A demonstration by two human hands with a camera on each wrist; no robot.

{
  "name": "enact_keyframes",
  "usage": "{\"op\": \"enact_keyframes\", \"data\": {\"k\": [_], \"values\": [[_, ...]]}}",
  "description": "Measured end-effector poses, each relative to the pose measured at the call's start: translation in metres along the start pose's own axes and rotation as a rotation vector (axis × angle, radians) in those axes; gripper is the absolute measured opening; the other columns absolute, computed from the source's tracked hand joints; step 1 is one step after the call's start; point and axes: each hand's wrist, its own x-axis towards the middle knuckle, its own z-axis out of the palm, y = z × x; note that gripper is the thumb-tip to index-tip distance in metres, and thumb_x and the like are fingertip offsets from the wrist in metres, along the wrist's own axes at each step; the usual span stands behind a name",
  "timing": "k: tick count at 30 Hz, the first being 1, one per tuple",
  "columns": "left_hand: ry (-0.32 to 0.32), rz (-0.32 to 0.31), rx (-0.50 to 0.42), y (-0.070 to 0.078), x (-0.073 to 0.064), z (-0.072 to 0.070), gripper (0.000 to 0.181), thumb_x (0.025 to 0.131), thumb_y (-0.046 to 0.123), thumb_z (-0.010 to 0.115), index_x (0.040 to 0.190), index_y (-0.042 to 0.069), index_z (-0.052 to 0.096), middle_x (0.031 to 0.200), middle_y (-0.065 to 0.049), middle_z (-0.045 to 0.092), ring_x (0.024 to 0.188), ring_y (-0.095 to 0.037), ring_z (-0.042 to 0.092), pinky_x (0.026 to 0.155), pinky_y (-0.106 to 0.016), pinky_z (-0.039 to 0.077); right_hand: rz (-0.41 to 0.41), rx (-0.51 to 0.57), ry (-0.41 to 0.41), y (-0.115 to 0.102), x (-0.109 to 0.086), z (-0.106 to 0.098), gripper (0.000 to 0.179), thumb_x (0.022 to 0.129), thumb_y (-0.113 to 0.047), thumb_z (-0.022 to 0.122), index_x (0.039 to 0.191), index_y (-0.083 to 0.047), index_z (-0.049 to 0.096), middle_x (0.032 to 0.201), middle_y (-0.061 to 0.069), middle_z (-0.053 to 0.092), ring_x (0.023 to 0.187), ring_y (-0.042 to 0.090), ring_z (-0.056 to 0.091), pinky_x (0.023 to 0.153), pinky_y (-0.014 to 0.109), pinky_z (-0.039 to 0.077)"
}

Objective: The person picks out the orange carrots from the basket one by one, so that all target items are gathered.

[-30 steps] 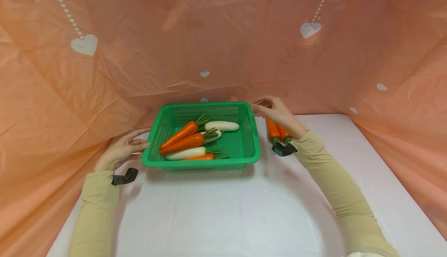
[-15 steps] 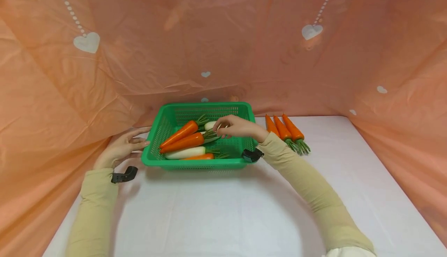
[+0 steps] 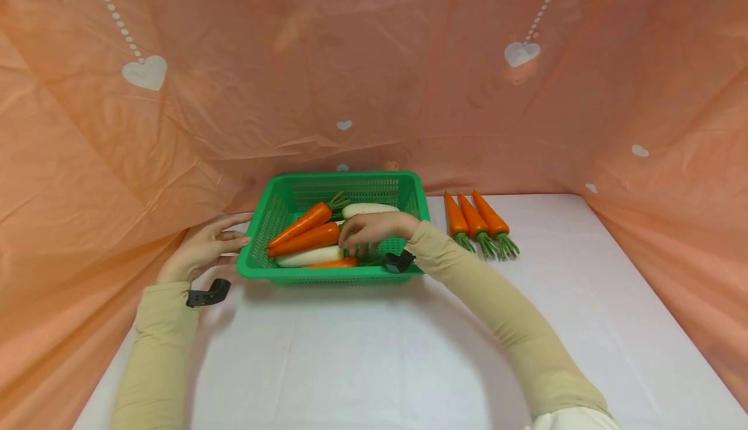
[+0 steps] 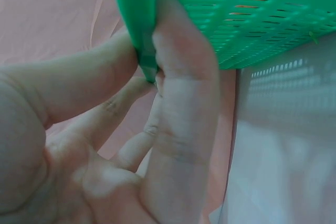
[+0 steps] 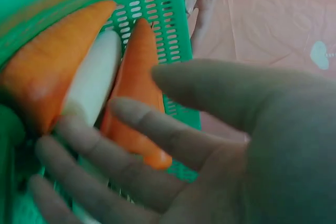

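My left hand (image 3: 203, 251) grips the left rim of a green plastic basket (image 3: 336, 274); in the left wrist view its thumb and fingers pinch the rim from both sides. Inside the basket lie several orange carrots (image 3: 305, 241) with green stems and white radishes (image 3: 310, 256). My right hand (image 3: 374, 228) reaches down into the basket over the stem ends of the front vegetables. Seen from the right wrist, its fingers (image 5: 152, 124) are spread and loosely bent, the thumb apart, close over a carrot (image 5: 136, 82) and a white radish (image 5: 94, 77). That hand covers some stems.
Right of the basket, three carrots (image 3: 474, 215) lie side by side on the white table cover (image 3: 350, 352), stems toward me. An orange sheet (image 3: 374, 60) with white hearts hangs behind and at both sides. Each wrist wears a black camera mount.
My right hand has moved left from beside the carrots on the table into the basket, then lower toward its front. Three carrots now show on the table. The left hand stays put.
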Motion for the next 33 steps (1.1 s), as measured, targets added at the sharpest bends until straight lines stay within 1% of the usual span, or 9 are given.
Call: {"op": "enact_keyframes", "data": {"k": [9, 11, 13, 18, 20, 24, 28, 30, 33], "values": [[-0.006, 0.004, 0.001, -0.001, 0.000, -0.001, 0.069, 0.096, 0.014, 0.060, 0.152, 0.005, 0.021, 0.112, -0.009, 0.058, 0.091, -0.017, 0.065, 0.079, -0.034, 0.054, 0.107, -0.024, -0.037, -0.005, 0.008, 0.001, 0.030, 0.101, -0.023, 0.049, 0.123, -0.008, 0.061, 0.112, 0.015, 0.060, 0.098, 0.030, 0.062, 0.079, 0.044, 0.053], [-0.004, 0.002, 0.000, -0.001, 0.000, -0.001, 0.069, 0.096, 0.014, 0.060, 0.152, 0.005, 0.021, 0.111, -0.009, 0.059, 0.089, -0.017, 0.066, 0.078, -0.033, 0.054, 0.128, -0.039, -0.050, -0.007, 0.009, 0.001, 0.030, 0.100, -0.025, 0.050, 0.121, -0.009, 0.063, 0.113, 0.014, 0.060, 0.099, 0.030, 0.062, 0.080, 0.045, 0.053], [-0.003, 0.000, -0.002, -0.001, 0.000, -0.001, 0.069, 0.096, 0.014, 0.060, 0.152, 0.005, 0.021, 0.111, -0.010, 0.059, 0.089, -0.017, 0.065, 0.078, -0.033, 0.055, 0.154, -0.063, -0.064, -0.008, 0.011, 0.000, 0.030, 0.099, -0.030, 0.052, 0.120, -0.012, 0.065, 0.113, 0.010, 0.061, 0.100, 0.028, 0.062, 0.080, 0.044, 0.053], [-0.001, 0.000, 0.006, -0.001, 0.000, 0.001, 0.068, 0.096, 0.015, 0.061, 0.152, 0.005, 0.023, 0.113, -0.012, 0.058, 0.090, -0.017, 0.065, 0.078, -0.034, 0.054, 0.238, -0.133, -0.124, -0.011, 0.016, 0.000, 0.037, 0.096, -0.041, 0.054, 0.127, -0.022, 0.061, 0.118, -0.001, 0.060, 0.105, 0.020, 0.060, 0.084, 0.041, 0.049], [0.000, 0.000, 0.011, -0.001, 0.000, 0.001, 0.068, 0.095, 0.015, 0.061, 0.151, 0.005, 0.024, 0.114, -0.013, 0.057, 0.091, -0.017, 0.065, 0.079, -0.035, 0.054, 0.261, -0.142, -0.151, -0.011, 0.019, 0.000, 0.042, 0.096, -0.043, 0.053, 0.132, -0.023, 0.057, 0.121, -0.001, 0.059, 0.106, 0.019, 0.060, 0.086, 0.041, 0.048], [-0.001, 0.002, 0.016, -0.001, 0.000, 0.001, 0.068, 0.095, 0.015, 0.061, 0.151, 0.005, 0.024, 0.115, -0.014, 0.056, 0.093, -0.018, 0.064, 0.079, -0.035, 0.054, 0.277, -0.147, -0.188, -0.012, 0.023, -0.001, 0.048, 0.096, -0.045, 0.052, 0.139, -0.023, 0.050, 0.127, 0.000, 0.055, 0.106, 0.018, 0.059, 0.090, 0.041, 0.045], [0.002, 0.001, 0.017, 0.000, -0.001, 0.000, 0.068, 0.095, 0.015, 0.061, 0.151, 0.005, 0.024, 0.113, -0.012, 0.056, 0.093, -0.020, 0.064, 0.078, -0.034, 0.055, 0.274, -0.158, -0.196, -0.011, 0.025, -0.002, 0.047, 0.096, -0.045, 0.051, 0.139, -0.024, 0.050, 0.134, -0.002, 0.050, 0.105, 0.017, 0.059, 0.086, 0.037, 0.046], [0.000, 0.000, 0.012, 0.000, 0.000, -0.001, 0.068, 0.096, 0.014, 0.060, 0.152, 0.005, 0.023, 0.112, -0.012, 0.056, 0.093, -0.020, 0.064, 0.078, -0.034, 0.055, 0.271, -0.149, -0.195, -0.010, 0.025, -0.003, 0.045, 0.097, -0.044, 0.051, 0.137, -0.024, 0.052, 0.134, -0.003, 0.049, 0.104, 0.017, 0.060, 0.083, 0.035, 0.047], [-0.008, -0.002, 0.003, 0.000, 0.001, -0.002, 0.069, 0.096, 0.015, 0.060, 0.152, 0.005, 0.022, 0.112, -0.012, 0.057, 0.091, -0.019, 0.064, 0.078, -0.034, 0.055, 0.267, -0.128, -0.194, -0.010, 0.025, -0.004, 0.041, 0.098, -0.041, 0.051, 0.134, -0.023, 0.055, 0.129, -0.004, 0.053, 0.103, 0.018, 0.061, 0.079, 0.033, 0.047]]}}
